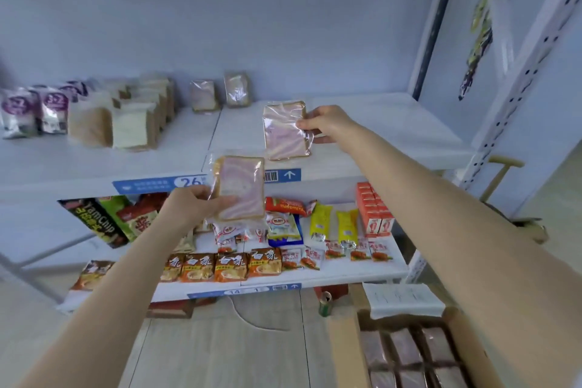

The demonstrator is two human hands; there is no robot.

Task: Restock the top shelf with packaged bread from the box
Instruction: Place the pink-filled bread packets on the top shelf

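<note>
A clear-wrapped pink-swirled bread slice [285, 131] is pinched at its edge by the right hand [327, 124]; another [241, 187] by the left hand [192, 201]. Light, soft, slippery film is judged; edges suit holding.

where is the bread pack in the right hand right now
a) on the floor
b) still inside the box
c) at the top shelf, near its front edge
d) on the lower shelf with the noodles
c: the right hand holds its bread pack upright at the top shelf, near the front edge.
</note>
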